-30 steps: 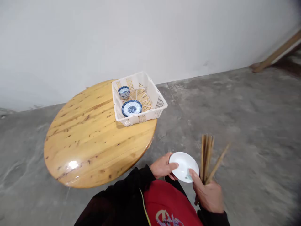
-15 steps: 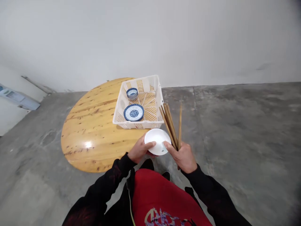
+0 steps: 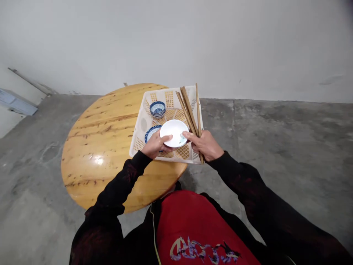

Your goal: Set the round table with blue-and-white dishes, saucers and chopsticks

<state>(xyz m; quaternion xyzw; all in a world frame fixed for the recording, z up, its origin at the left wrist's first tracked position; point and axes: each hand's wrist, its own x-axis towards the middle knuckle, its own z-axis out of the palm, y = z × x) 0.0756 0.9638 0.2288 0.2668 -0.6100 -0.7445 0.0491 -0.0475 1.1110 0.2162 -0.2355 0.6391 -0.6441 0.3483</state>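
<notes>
Between both hands I hold a white bowl [image 3: 174,131], seen from above over the front of a white plastic basket [image 3: 138,136]. My left hand [image 3: 156,144] grips its left rim, thumb over the edge. At the opposite rim, my right hand [image 3: 205,143] pinches the bowl with the thumb while also clasping several wooden chopsticks [image 3: 190,108], which point up and away from me. Inside the basket stands a stack of blue-and-white bowls [image 3: 157,109] at the back left. A blue-and-white plate [image 3: 150,132] lies nearer, partly hidden by the white bowl and my left hand.
The basket sits at the right side of a round wooden table [image 3: 102,136], its right part reaching past the table edge. A white wall [image 3: 176,44] rises behind. Grey concrete floor [image 3: 275,154] surrounds the table. A pale blue-white object [image 3: 19,102] stands far left.
Both hands have moved forward and up, carrying the white bowl and chopsticks from in front of the basket to over it. The table and basket look nearer.
</notes>
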